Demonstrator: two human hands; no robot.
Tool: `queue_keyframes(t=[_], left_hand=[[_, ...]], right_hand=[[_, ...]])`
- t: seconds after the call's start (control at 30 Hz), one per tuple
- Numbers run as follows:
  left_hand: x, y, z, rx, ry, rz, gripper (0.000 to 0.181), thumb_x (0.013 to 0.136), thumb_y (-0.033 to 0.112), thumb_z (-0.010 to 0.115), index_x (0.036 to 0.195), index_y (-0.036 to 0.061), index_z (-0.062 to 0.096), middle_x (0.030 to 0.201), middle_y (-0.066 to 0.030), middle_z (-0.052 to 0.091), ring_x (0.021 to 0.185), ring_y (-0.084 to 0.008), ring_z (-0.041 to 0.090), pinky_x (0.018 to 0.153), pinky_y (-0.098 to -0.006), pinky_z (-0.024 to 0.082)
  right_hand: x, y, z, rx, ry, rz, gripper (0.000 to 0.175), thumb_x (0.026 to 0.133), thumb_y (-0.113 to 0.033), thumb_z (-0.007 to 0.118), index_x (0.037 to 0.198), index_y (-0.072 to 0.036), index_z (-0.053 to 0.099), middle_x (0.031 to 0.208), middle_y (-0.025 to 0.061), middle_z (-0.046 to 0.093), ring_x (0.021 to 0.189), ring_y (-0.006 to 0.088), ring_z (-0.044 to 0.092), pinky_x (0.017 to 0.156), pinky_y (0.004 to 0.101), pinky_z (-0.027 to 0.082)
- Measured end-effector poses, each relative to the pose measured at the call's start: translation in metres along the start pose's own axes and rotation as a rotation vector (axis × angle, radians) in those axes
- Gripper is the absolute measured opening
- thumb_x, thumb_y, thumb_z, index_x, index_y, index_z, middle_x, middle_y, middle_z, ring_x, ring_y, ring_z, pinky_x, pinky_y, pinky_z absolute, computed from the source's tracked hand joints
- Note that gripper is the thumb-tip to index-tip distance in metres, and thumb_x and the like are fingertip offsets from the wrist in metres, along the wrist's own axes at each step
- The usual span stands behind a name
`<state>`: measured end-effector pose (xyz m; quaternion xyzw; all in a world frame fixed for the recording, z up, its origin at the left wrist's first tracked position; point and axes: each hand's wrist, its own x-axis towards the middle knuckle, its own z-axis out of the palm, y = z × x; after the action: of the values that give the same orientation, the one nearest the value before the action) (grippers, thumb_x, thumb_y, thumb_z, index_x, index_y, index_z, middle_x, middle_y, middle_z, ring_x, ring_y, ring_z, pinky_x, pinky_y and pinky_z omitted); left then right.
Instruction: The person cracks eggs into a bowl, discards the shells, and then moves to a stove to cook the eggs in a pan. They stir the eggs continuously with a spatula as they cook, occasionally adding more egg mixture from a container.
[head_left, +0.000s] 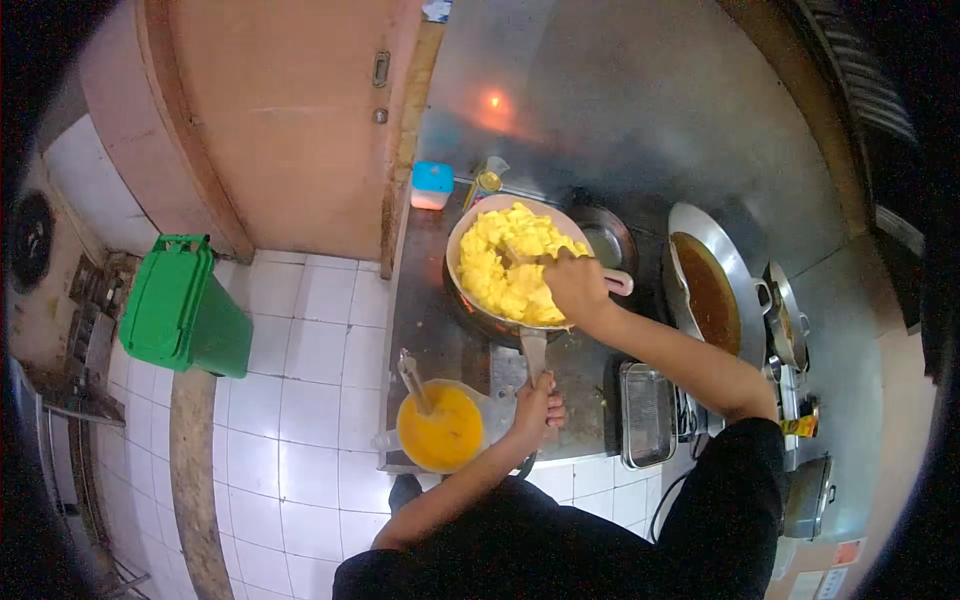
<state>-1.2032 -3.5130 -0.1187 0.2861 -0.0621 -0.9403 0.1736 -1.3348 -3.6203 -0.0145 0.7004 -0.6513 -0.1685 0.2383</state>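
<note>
Yellow scrambled eggs (491, 289) fill a light-coloured frying pan (459, 238) over a lit burner. My left hand (534, 409) is closed around the pan's handle (534, 352), on the side toward me. Over the right part of the pan, my right hand (576, 283) grips a utensil, mostly hidden by the fingers, whose end is in the eggs; its exact kind I cannot tell. A jug of beaten egg (454, 439) with a whisk or ladle handle (412, 379) leaning in it stands left of my left hand, at the counter's near edge.
A large wok of brown liquid (705, 300) is at the right, beside another pan (784, 315). A wire basket (649, 420) lies near the front. Behind the pan stand a blue-lidded tub (432, 184) and a can (489, 182). A green bin (184, 307) stands on the tiled floor.
</note>
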Motion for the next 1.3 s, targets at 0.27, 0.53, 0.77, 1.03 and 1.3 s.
queue_keyframes(t=[0.27, 0.53, 0.77, 1.03, 1.3], left_hand=[[0.001, 0.003, 0.000, 0.009, -0.004, -0.003, 0.021, 0.085, 0.031, 0.052, 0.084, 0.0143, 0.040, 0.055, 0.0036, 0.029, 0.041, -0.0073, 0.026, 0.035, -0.0238, 0.021], [0.005, 0.003, -0.012, 0.020, 0.015, 0.009, 0.022, 0.085, 0.036, 0.054, 0.082, 0.0167, 0.043, 0.052, 0.0072, 0.029, 0.040, -0.0058, 0.025, 0.036, -0.0234, 0.021], [0.003, -0.004, 0.012, 0.090, -0.028, -0.009, 0.021, 0.086, 0.035, 0.052, 0.082, 0.0168, 0.043, 0.051, 0.0073, 0.025, 0.040, -0.0058, 0.024, 0.036, -0.0233, 0.021], [-0.008, 0.013, -0.002, 0.028, 0.049, 0.009, 0.019, 0.088, 0.035, 0.049, 0.081, 0.0176, 0.044, 0.051, 0.0071, 0.027, 0.040, -0.0055, 0.023, 0.036, -0.0222, 0.020], [-0.005, 0.012, -0.003, 0.039, -0.013, -0.022, 0.026, 0.088, 0.038, 0.052, 0.079, 0.0163, 0.042, 0.052, 0.0054, 0.028, 0.040, -0.0060, 0.024, 0.036, -0.0224, 0.020]], right_hand=[[-0.058, 0.052, 0.000, 0.403, -0.082, 0.483, 0.018, 0.077, -0.019, 0.057, 0.087, -0.011, 0.069, 0.076, 0.0157, 0.064, 0.072, 0.0332, 0.064, 0.068, 0.0437, 0.051], [-0.070, 0.086, -0.071, 0.701, -0.217, 0.446, 0.027, 0.084, -0.032, 0.054, 0.101, -0.015, 0.067, 0.087, 0.0214, 0.063, 0.080, 0.0391, 0.061, 0.073, 0.0427, 0.050], [0.008, 0.054, 0.018, 0.627, -0.360, 0.387, 0.044, 0.086, -0.041, 0.049, 0.094, -0.002, 0.067, 0.089, 0.0203, 0.065, 0.084, 0.0326, 0.064, 0.073, 0.0404, 0.049], [0.025, 0.069, -0.009, 0.864, -0.452, 0.339, 0.045, 0.084, -0.045, 0.055, 0.092, -0.002, 0.069, 0.075, 0.0177, 0.065, 0.071, 0.0316, 0.063, 0.065, 0.0413, 0.048], [0.019, 0.090, -0.074, 0.651, -0.451, 0.309, 0.036, 0.079, -0.045, 0.060, 0.102, -0.018, 0.067, 0.093, 0.0169, 0.066, 0.085, 0.0313, 0.064, 0.078, 0.0380, 0.049]])
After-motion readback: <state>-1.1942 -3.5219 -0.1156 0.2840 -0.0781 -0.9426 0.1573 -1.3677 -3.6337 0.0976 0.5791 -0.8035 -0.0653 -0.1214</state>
